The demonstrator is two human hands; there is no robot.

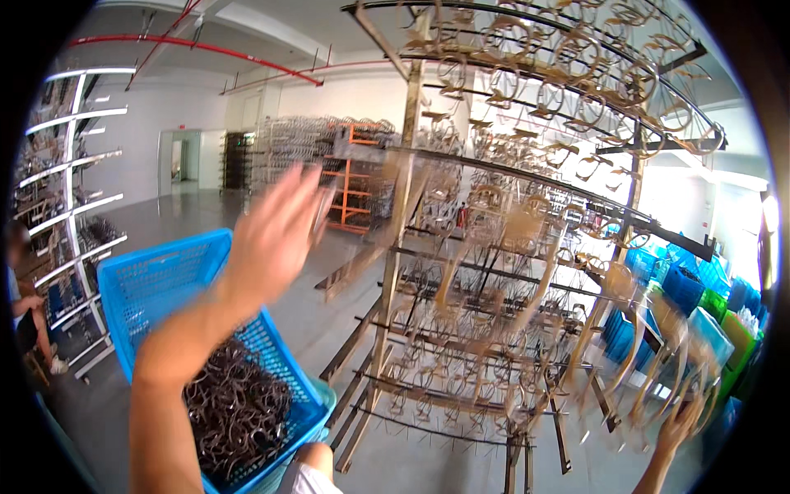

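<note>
My left hand [276, 235] is raised over the blue crate [276, 350], blurred, with its fingers stretched out and nothing visible in it. Inside the crate lies a tangled heap of dark, thin curved bands [234, 412]. At the lower right my right hand [679, 424] is closed at the end of a row of tan curved bands [650, 362]. That row is smeared by motion and runs up toward the rack. Many similar tan hoops hang from the bars of a tall metal rack [403, 198] in front of me.
White shelving [74, 181] stands at the left, with a seated person [33, 309] beside it. Orange-framed racks [350, 193] stand further back. Blue bins [683, 284] and green bins [736, 346] line the right side. Rack feet [354, 354] stick out low down near the crate.
</note>
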